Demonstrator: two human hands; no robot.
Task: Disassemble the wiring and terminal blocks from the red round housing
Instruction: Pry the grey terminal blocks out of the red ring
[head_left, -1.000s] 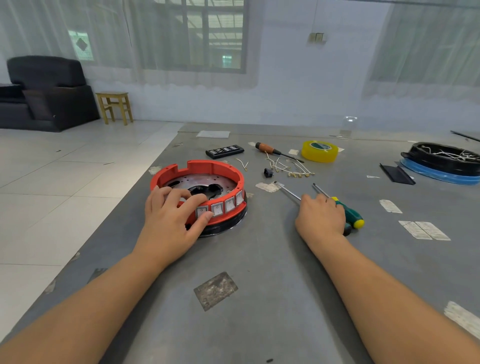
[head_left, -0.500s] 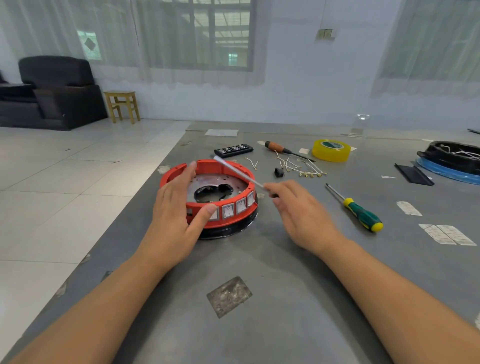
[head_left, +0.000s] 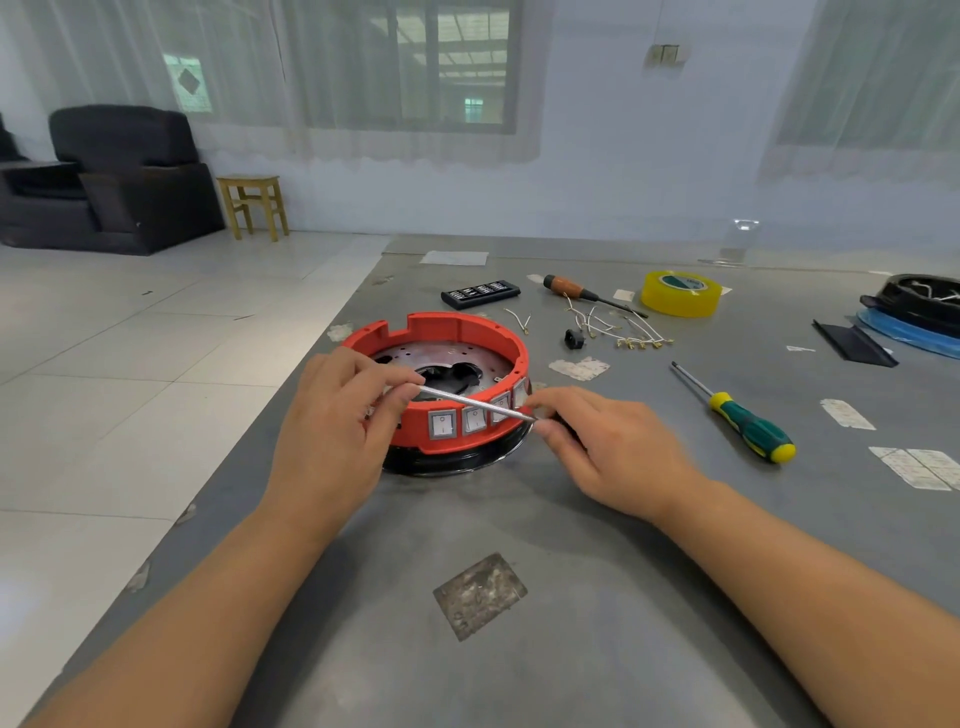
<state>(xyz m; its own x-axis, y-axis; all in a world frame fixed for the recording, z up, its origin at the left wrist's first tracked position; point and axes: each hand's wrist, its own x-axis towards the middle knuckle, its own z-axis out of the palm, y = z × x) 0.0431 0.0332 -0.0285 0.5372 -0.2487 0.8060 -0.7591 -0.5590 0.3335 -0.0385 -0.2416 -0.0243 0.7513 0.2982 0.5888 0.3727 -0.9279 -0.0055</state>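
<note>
The left hand (head_left: 332, 441) rests against the near left rim of the round red plastic housing (head_left: 441, 364), its fingers curled and its fingertips pinching the tip end of a thin silver metal shaft (head_left: 470, 402). The right hand (head_left: 608, 447) sits just right of the housing, thumb and forefinger pinched narrowly round the other end of that shaft — the dark handle end is mostly hidden under the fingers. The shaft runs slantwise across the near side of the housing, above a row of small grey-framed rocker switches (head_left: 470, 421) set in its red wall.

The housing sits on a black base on the grey desk (head_left: 597, 649), between the two hands and touching the left one. Beyond the housing to the right lie loose white wires with brass terminals (head_left: 618, 327), a wooden-handled screwdriver (head_left: 582, 292) and a roll of yellow tape (head_left: 680, 293). A green-and-yellow-handled screwdriver (head_left: 743, 421) lies well right of the housing — apart from both hands.
</note>
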